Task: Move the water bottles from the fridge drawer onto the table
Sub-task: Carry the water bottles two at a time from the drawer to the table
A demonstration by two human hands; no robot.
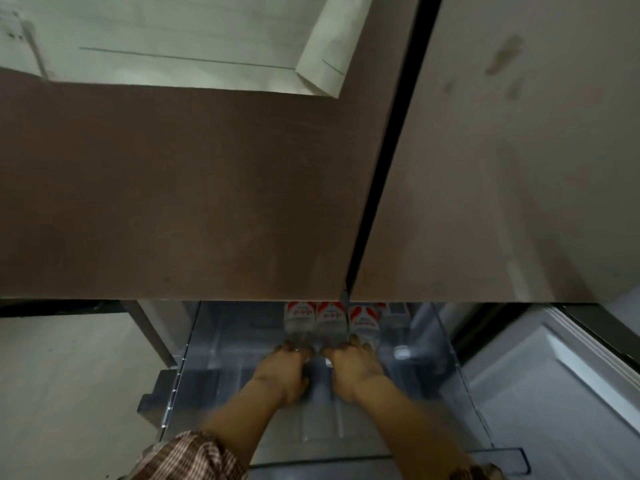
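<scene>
Several clear water bottles with red and white labels lie side by side at the back of the pulled-out fridge drawer (221,358). My left hand (284,370) closes around the neck end of the leftmost bottle (298,320). Beside it, my right hand (351,365) closes on the neck end of the second bottle (329,322). A third bottle (363,322) lies just right of that hand, and a fourth bottle (398,327) with a white cap lies further right. The closed fridge doors hide the bottles' far ends.
The brown left fridge door (173,188) and the lighter right door (502,168) fill the view above the drawer. A pale floor (69,393) lies to the left. An open white lower door or panel (561,375) stands to the right.
</scene>
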